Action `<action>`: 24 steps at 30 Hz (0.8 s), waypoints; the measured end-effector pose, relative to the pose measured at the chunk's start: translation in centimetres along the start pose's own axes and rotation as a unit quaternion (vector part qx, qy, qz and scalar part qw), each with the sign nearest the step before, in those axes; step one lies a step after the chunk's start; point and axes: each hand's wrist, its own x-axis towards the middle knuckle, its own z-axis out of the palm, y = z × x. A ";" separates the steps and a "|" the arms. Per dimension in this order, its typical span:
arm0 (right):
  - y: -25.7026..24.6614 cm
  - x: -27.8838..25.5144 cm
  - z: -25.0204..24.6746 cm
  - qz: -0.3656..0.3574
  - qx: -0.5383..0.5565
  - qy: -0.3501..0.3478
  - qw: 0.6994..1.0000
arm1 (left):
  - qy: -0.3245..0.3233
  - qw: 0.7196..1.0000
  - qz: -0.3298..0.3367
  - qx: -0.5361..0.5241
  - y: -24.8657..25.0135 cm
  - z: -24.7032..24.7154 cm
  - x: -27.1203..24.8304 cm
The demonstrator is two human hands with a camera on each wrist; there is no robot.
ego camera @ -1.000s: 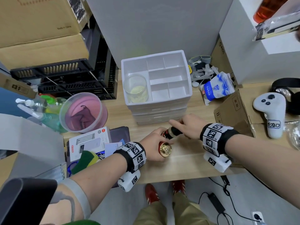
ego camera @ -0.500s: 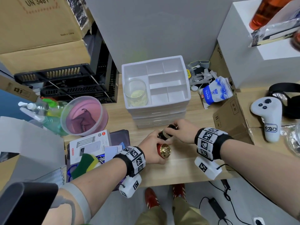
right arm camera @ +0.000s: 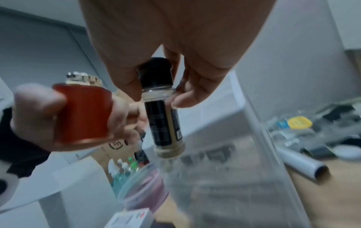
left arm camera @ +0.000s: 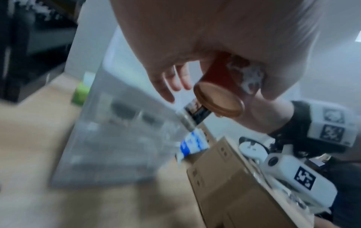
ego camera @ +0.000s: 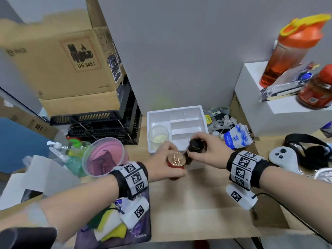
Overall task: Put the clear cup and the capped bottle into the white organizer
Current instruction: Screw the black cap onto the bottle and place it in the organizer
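Observation:
The white organizer (ego camera: pixel 175 109) stands on the desk against the grey wall. The clear cup (ego camera: pixel 158 139) stands in its front left compartment. My right hand (ego camera: pixel 196 147) pinches the capped bottle (ego camera: pixel 195 143) by its black cap, just above the organizer's front edge. In the right wrist view the bottle (right arm camera: pixel 164 117) hangs upright from my right hand (right arm camera: pixel 154 97), with a black label and beige powder inside. My left hand (ego camera: pixel 175 164) grips a red canister (ego camera: pixel 177 161) with a gold lid, beside the bottle; the canister (left arm camera: pixel 224 80) fills my left hand (left arm camera: pixel 215 38).
A round tub with pink contents (ego camera: pixel 106 155) and spray bottles (ego camera: pixel 68 153) sit to the left. A blue-and-white pouch (ego camera: pixel 237 137), a white controller (ego camera: pixel 283 159) and a small cardboard box (left arm camera: pixel 234 177) are on the right. Stacked cartons (ego camera: pixel 71 69) rise at back left.
Both hands rose from the desk toward the organizer's front. The bottle went from lying between the hands to hanging upright from the right hand. The head view tilted up.

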 end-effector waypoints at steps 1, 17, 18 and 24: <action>-0.9 0.7 -0.8 -0.018 -0.008 0.022 1.000 | 0.024 1.000 0.017 0.000 1.5 -2.1 0.1; -1.7 5.7 -2.7 -0.039 -0.040 0.164 0.985 | 0.094 0.958 0.073 0.260 6.3 -7.4 8.5; -1.5 6.2 -3.0 -0.031 -0.041 0.172 0.984 | 0.072 0.952 0.076 0.286 6.2 -7.1 8.5; -1.8 8.9 -4.2 -0.016 -0.067 0.124 0.990 | -0.010 0.910 0.099 0.403 5.1 -5.5 8.1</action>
